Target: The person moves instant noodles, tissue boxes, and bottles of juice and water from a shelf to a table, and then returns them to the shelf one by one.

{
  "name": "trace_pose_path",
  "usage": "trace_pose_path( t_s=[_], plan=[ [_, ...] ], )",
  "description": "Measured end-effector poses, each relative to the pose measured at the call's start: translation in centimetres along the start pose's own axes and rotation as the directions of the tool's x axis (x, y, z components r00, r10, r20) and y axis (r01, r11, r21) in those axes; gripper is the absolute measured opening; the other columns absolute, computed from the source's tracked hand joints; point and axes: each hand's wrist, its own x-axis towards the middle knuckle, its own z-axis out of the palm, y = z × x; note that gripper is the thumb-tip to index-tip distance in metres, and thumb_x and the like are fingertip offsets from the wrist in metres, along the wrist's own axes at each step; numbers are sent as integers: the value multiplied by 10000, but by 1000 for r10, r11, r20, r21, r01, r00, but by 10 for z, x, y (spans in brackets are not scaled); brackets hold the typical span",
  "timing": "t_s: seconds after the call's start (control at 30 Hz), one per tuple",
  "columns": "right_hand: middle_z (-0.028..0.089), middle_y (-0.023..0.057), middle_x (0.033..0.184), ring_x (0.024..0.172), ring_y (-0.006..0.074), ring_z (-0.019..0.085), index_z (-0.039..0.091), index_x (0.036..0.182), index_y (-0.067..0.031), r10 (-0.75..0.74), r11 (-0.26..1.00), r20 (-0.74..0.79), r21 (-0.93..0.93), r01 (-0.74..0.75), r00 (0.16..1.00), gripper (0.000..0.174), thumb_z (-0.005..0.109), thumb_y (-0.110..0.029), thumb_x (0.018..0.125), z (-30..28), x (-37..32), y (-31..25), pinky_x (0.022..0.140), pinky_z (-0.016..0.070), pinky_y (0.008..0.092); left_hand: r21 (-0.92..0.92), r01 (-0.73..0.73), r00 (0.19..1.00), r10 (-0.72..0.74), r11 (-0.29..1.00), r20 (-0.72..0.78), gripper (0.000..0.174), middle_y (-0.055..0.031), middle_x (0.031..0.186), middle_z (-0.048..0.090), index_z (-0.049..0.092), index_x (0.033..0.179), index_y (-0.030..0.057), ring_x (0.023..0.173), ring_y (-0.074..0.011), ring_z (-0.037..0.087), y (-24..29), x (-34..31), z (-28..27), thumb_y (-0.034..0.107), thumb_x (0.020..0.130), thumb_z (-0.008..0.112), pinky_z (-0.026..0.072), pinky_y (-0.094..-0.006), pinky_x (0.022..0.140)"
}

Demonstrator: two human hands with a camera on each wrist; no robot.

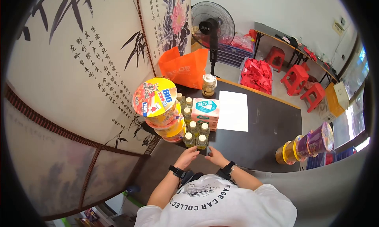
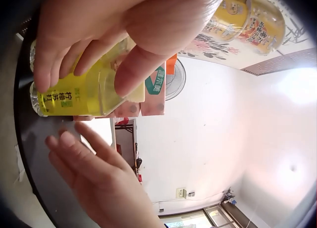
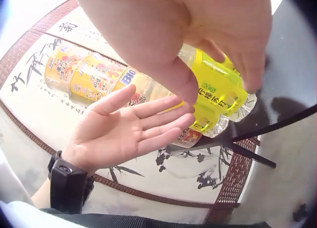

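I see the left hand (image 3: 119,134) wide open, fingers straight, with its tips touching the front bottles (image 1: 190,140). The right hand (image 2: 94,178) is open and flat too, close on their other side. I cannot tell if it presses them.

The front bottles are clear, with yellow drink, a yellow label and a white cap. They stand up at the near left edge of the table (image 1: 268,128), at the front of a bunch just like them. Big noodle bowls (image 1: 156,100) are stacked just left of the bunch. A pink box (image 1: 205,108) sits at its far right.
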Motion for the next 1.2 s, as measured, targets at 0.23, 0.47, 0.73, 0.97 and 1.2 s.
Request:
trace_pose_path(
  t_s=[0.23,0.47,0.73,0.97,1.2],
  plan=[
    [590,196,1151,1057,271,575,513,1214,34,-34,999,297,-6,37,954,508,655,-272,833,1,-10,20,909,447,331,9,-172,967,171,985,-190,454,-100,1223,537,472,1268,-20,1058,-157,543,-1,-69,-24,148,867,602,432,-274,879],
    [580,176,1174,1047,249,581,506,1220,30,-220,974,607,94,206,764,505,653,-265,838,43,5,-18,876,465,327,99,-396,691,367,913,-622,399,-106,1176,579,526,1223,-8,1050,-159,552,-35,-164,-40,153,867,607,436,-271,890],
    [593,140,1150,1033,204,579,505,1213,47,-240,908,876,51,415,418,452,636,-201,859,139,-22,-107,876,460,295,143,-539,364,382,830,-849,378,-113,1194,570,524,1217,-22,1070,-162,549,-105,-278,-38,142,882,589,429,-278,921],
    [584,137,1165,1021,196,591,492,1219,50,-191,801,972,74,594,136,458,632,-206,866,228,-64,-158,854,474,288,218,-629,68,332,746,-941,338,-86,1151,601,564,1173,-11,1033,-151,571,-159,-347,-47,137,872,605,439,-279,902],
    [636,152,1072,947,229,631,535,1181,16,-276,689,959,247,681,-68,447,643,-260,847,338,-122,-220,825,491,316,274,-585,-82,280,764,-956,331,-62,1101,608,548,1191,-7,975,-101,564,-190,-438,-80,111,884,582,451,-234,835]
  ],
)
